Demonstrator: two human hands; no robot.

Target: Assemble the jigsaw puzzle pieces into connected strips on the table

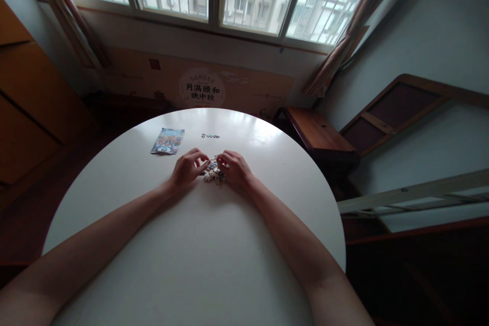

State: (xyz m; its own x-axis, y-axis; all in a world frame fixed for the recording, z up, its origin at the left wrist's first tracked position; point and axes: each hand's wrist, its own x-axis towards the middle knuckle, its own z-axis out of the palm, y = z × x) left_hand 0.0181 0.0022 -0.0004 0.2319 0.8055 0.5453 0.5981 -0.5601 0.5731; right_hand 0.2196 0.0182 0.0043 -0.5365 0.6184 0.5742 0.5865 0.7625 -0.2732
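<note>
A loose pile of small jigsaw puzzle pieces (214,177) lies on the white round table (183,260). Over its left side is my left hand (188,167), fingers curled and thumb and fingertips closed in a pinch. My right hand (236,168) comes in from the other side, also pinching, above the pile's right part. Between the two sets of fingertips shows a thin jigsaw puzzle piece, seen almost edge-on; its picture cannot be made out. Farther back, a short row of puzzle pieces (210,136) lies flat on the table.
A colourful printed packet (168,141) lies on the table, left of the row. Beyond the far table edge stand a printed cardboard panel (237,74) and barred windows. At the right are a wooden stool or bench (319,130) and a wood-framed item leaning on the wall.
</note>
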